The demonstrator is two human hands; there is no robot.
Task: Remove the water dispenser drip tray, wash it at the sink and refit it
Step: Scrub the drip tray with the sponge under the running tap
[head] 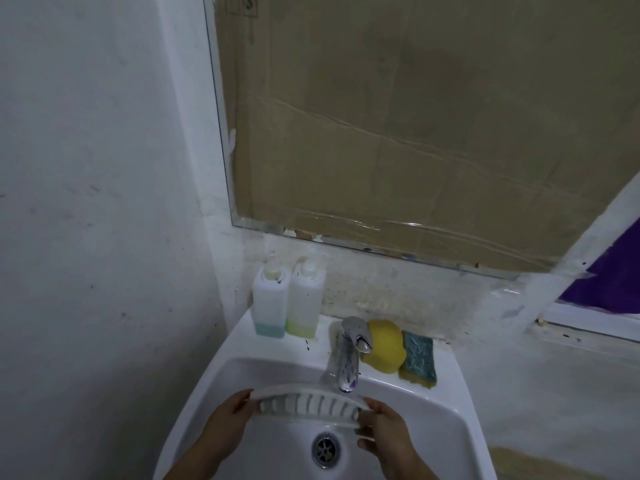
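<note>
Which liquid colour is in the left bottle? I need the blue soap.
Pale blue-green, in the left bottle; head view.

White sink [446,407] is the surface here. On its back ledge, left of the tap [349,355], two soap bottles [287,299] stand touching each other. Right of the tap sit a yellow sponge [386,344] and a teal scrub pad [419,358], side by side.

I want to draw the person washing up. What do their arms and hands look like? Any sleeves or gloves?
Draw two bare hands, the left hand and the right hand, with no gloves. The forearms are bare too: no sleeves show as far as the picture reaches. I can see no rings, watch or bracelets. The fingers are plain, with short nails.
</note>
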